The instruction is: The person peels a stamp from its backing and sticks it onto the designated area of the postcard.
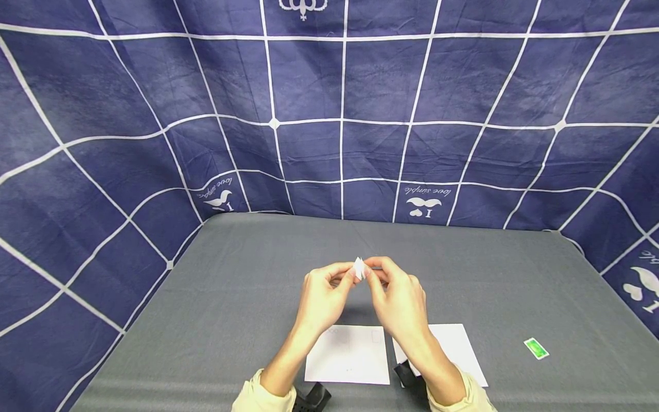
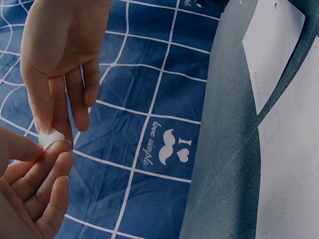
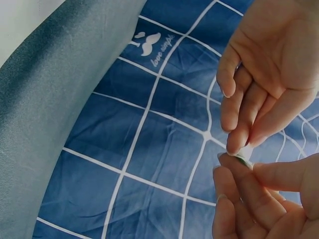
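Observation:
Fingertips of my left hand (image 1: 323,298) and right hand (image 1: 403,298) pinch a small stamp (image 1: 359,268) between them, raised above the grey table. White sides of it face the head camera, and two pointed white layers seem to stand slightly apart. A sliver of green shows on the stamp (image 3: 243,160) in the right wrist view; fingers cover the rest. Below the hands lies a white envelope (image 1: 347,357) with a printed box at its upper right corner. A second white envelope (image 1: 455,343) is partly hidden under my right forearm.
Flat on the grey table (image 1: 231,286), to the right, lies another green stamp (image 1: 536,348) with a white border. A blue curtain (image 1: 381,149) with white grid lines hangs behind the table and along its sides.

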A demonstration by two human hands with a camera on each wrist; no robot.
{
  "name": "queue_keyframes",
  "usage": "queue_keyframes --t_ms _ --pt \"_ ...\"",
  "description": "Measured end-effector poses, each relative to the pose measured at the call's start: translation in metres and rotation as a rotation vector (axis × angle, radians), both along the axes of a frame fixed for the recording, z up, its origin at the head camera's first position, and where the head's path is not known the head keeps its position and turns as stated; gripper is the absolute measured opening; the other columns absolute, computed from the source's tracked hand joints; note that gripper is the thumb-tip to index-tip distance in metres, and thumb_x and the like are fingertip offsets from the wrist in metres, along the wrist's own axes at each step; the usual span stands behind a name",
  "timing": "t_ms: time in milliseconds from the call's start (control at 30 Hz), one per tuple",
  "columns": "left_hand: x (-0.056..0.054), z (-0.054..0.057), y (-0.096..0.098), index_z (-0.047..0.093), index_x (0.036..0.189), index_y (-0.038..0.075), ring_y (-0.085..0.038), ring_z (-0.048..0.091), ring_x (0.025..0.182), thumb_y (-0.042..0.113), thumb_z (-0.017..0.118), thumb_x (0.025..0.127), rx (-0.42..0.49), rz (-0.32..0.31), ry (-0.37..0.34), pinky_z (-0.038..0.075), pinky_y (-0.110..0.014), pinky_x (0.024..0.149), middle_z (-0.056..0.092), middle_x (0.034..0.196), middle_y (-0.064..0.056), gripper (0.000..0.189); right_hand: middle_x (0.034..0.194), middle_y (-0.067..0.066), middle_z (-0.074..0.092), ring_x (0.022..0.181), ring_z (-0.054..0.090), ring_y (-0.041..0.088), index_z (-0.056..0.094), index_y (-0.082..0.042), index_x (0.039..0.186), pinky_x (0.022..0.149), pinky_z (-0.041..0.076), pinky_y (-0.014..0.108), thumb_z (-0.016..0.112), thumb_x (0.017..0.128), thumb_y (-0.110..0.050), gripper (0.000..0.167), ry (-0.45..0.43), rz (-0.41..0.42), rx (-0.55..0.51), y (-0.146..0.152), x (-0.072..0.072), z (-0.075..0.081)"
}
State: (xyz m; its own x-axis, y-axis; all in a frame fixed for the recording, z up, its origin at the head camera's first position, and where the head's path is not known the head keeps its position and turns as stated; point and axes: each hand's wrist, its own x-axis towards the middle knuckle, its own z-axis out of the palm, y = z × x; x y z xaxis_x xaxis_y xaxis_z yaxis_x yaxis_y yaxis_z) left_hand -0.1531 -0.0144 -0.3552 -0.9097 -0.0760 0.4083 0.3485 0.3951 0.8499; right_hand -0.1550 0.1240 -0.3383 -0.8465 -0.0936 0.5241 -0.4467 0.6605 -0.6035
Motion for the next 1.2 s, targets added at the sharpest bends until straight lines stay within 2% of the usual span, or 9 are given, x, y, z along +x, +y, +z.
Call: queue_keyframes --t_ms 100,467,833,1000,1200 --pt "-0.0003 0.0000 0.0000 0.074 0.094 0.003 -0.010 0.066 0.068 0.003 0.063 0.089 0.004 -0.002 -0.003 0.049 -0.022 0.058 0.069 0.073 0.002 0.012 0.079 -0.004 0.072 0.049 0.046 0.004 0.069 -0.012 0.099 0.046 0.034 0.030 0.068 0.089 -0.012 0.010 -0.002 0.006 -0.002 0.0005 -0.0003 0.0000" --pt "-0.0005 0.0008 0.0002 0.074 0.094 0.002 -0.010 0.067 0.069 0.003 0.062 0.089 0.010 -0.016 0.004 0.051 -0.024 0.061 0.069 0.073 0.002 0.012 0.079 -0.002 0.072 0.056 0.058 0.005 0.069 -0.012 0.099 0.050 0.039 0.032 0.068 0.088 -0.012 0.011 -0.034 0.012 -0.023 0.0024 -0.0012 0.0004" --pt "-0.0004 0.0031 0.0005 0.073 0.094 0.002 -0.008 0.066 0.068 0.001 0.062 0.088 0.021 -0.013 -0.001 0.052 -0.025 0.062 0.069 0.072 0.003 0.012 0.082 -0.003 0.073 0.057 0.056 0.007 0.069 -0.012 0.100 0.050 0.038 0.031 0.067 0.090 -0.013 0.010 -0.057 0.030 -0.037 0.0032 -0.0018 0.0038" --pt "0.0002 0.0032 -0.0004 0.073 0.094 0.002 -0.008 0.066 0.068 0.001 0.062 0.088 0.038 -0.015 -0.017 0.052 -0.025 0.063 0.069 0.072 0.003 0.012 0.082 -0.004 0.073 0.061 0.061 0.008 0.069 -0.013 0.099 0.052 0.040 0.032 0.067 0.090 -0.013 0.009 -0.059 0.034 -0.045 0.0030 -0.0016 0.0030" --pt "-0.0002 0.0025 -0.0006 0.073 0.094 0.001 -0.010 0.066 0.067 0.000 0.062 0.088 0.044 -0.021 0.003 0.052 -0.025 0.063 0.069 0.072 0.001 0.012 0.082 -0.005 0.073 0.063 0.062 0.007 0.069 -0.014 0.099 0.053 0.040 0.033 0.068 0.089 -0.012 0.011 -0.060 0.032 -0.051 0.0036 -0.0015 0.0020"
